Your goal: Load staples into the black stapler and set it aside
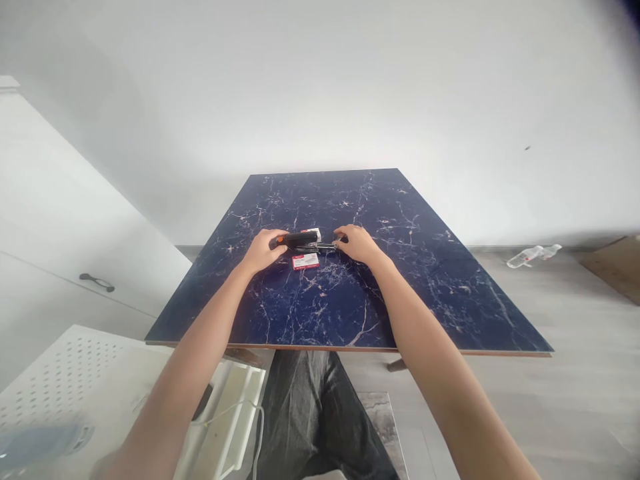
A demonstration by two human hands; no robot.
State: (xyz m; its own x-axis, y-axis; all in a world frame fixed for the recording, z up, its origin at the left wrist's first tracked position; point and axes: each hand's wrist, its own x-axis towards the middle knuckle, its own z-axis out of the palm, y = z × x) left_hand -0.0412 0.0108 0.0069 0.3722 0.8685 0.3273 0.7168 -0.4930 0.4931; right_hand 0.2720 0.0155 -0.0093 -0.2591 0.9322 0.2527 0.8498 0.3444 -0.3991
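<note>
A black stapler [301, 238] with an orange patch at its left end lies lengthwise across the middle of the table. Its silvery metal rail [323, 247] sticks out toward the right. My left hand [263, 250] is closed on the stapler's left end, thumb in front and fingers behind. At the other end, my right hand [356, 243] pinches around the tip of the rail. Just in front lies a small red-and-white box [305, 261], its print too small to read. Another red-and-white box [315, 232] shows partly behind the stapler.
The dark blue marbled table [330, 320] stands against a white wall. A white cabinet door with a dark handle [97, 283] is at left, above a white perforated surface [65, 373] and a cable [260, 427]. Clear plastic bottles [533, 256] and a brown box [617, 267] lie on the floor right.
</note>
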